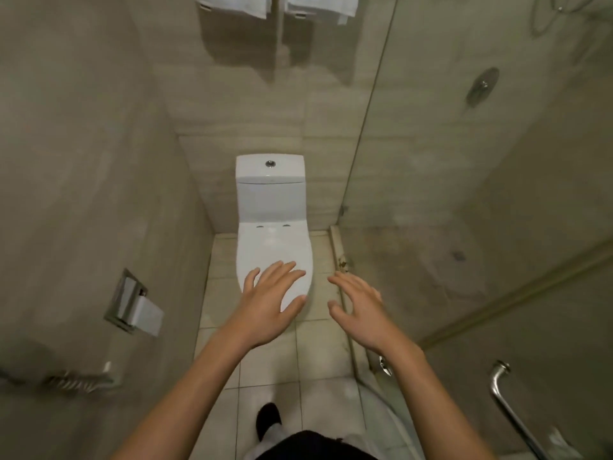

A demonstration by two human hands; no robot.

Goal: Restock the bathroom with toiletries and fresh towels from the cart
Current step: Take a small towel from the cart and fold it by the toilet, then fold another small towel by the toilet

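Observation:
Two white towels (232, 5) (323, 6) hang side by side high on the far wall, cut off by the top edge of the view. Both my arms stretch forward and hold nothing. My left hand (268, 303) is spread flat, palm down, in front of the closed lid of the white toilet (272, 247); whether it touches the lid I cannot tell. My right hand (360, 310) hovers to the right of the toilet with its fingers spread and slightly bent. No toiletries or cart are in view.
A toilet-paper holder (132, 302) with a loose sheet is set in the left wall. A glass shower screen (381, 94) stands on the right, its steel door handle (510, 406) near my right arm. My dark shoe (268, 418) rests on the tiled floor.

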